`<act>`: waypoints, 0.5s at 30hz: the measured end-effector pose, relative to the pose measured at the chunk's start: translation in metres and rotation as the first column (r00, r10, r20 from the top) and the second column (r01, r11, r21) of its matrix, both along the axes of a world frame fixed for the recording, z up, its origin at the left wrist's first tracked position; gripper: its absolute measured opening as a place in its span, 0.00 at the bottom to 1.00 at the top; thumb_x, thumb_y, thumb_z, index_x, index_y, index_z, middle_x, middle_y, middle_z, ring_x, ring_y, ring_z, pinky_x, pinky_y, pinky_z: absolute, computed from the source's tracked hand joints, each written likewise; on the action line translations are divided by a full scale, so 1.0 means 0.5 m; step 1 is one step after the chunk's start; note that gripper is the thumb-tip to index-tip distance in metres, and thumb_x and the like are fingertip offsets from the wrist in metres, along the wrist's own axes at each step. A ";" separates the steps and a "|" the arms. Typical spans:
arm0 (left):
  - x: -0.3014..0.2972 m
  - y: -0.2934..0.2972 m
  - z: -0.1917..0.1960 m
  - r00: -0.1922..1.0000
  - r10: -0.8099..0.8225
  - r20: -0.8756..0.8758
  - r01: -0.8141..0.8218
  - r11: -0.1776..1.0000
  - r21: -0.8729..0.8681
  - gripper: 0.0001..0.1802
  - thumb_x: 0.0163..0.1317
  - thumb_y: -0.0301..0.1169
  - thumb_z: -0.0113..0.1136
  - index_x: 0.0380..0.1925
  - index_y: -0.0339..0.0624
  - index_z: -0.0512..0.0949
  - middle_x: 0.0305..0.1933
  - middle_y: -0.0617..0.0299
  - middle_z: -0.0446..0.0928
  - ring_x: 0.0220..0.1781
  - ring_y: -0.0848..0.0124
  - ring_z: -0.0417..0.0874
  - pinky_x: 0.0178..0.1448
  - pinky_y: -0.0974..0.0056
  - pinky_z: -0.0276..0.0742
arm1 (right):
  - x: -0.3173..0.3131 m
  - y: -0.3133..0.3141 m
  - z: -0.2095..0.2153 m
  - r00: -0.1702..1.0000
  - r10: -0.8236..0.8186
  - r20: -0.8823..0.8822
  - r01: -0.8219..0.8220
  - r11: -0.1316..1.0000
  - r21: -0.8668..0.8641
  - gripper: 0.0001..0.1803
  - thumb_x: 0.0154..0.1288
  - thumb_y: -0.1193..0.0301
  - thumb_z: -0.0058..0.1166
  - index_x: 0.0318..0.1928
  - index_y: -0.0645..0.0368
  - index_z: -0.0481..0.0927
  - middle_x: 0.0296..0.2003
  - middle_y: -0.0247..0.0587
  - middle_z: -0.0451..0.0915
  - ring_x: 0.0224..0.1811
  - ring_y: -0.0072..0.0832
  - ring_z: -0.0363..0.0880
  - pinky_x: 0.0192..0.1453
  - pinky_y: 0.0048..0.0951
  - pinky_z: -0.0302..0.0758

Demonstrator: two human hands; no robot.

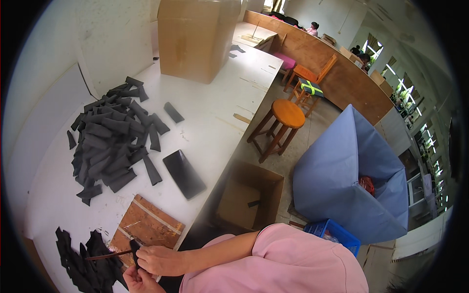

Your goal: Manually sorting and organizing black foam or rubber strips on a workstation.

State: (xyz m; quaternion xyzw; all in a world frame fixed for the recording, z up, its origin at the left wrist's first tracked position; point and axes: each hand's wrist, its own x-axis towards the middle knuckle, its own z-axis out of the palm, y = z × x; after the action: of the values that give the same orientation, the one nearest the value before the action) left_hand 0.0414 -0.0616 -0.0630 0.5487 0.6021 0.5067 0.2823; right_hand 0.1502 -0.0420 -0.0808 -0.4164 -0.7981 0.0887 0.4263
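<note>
Both hands work low over the counter (215, 122): right hand (159, 259) pinches a black foam strip (135, 250) steady above the scrap board (146, 227), left hand (139, 281) bracing it, its grip hidden.

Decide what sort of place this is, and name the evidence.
Probably a small workshop for hand assembly: a long white worktable heaped with cut black strips, large cardboard boxes, and wooden stools along the aisle.

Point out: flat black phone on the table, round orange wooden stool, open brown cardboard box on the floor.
Flat black phone (184, 174), head view, screen centre.
Round orange wooden stool (288, 113), head view, seat top.
Open brown cardboard box (237, 202), head view, inner floor.
</note>
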 end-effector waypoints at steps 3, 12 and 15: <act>-0.002 0.012 -0.022 0.999 0.023 0.042 -0.025 0.999 0.045 0.10 0.53 0.22 0.54 0.37 0.32 0.72 0.25 0.56 0.75 0.23 0.70 0.74 0.28 0.70 0.73 | -0.003 0.016 -0.022 0.993 -0.057 -0.106 0.056 0.998 -0.014 0.07 0.42 0.76 0.51 0.23 0.64 0.68 0.26 0.42 0.65 0.31 0.35 0.70 0.31 0.31 0.71; -0.096 0.033 -0.050 0.596 -0.243 0.766 0.505 0.854 -0.122 0.14 0.54 0.26 0.56 0.41 0.35 0.69 0.34 0.55 0.74 0.31 0.68 0.76 0.34 0.68 0.74 | 0.033 0.031 0.006 0.425 -0.203 -0.882 -0.787 0.400 -0.471 0.05 0.47 0.75 0.52 0.23 0.64 0.73 0.13 0.28 0.67 0.16 0.16 0.62 0.19 0.20 0.58; -0.072 0.030 -0.069 0.862 -0.145 0.486 0.171 0.985 -0.010 0.16 0.53 0.28 0.58 0.41 0.33 0.69 0.36 0.54 0.75 0.34 0.66 0.76 0.37 0.68 0.74 | 0.008 0.019 -0.009 0.247 -0.333 -0.910 -0.933 0.170 -0.316 0.07 0.54 0.71 0.50 0.23 0.60 0.72 0.14 0.25 0.64 0.16 0.12 0.59 0.19 0.14 0.54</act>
State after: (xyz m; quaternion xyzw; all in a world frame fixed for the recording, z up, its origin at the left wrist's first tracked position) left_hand 0.0055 -0.0465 -0.0976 0.4446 0.4788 0.5865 0.4786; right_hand 0.1543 -0.0323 -0.0852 -0.1985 -0.2601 0.8572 0.3977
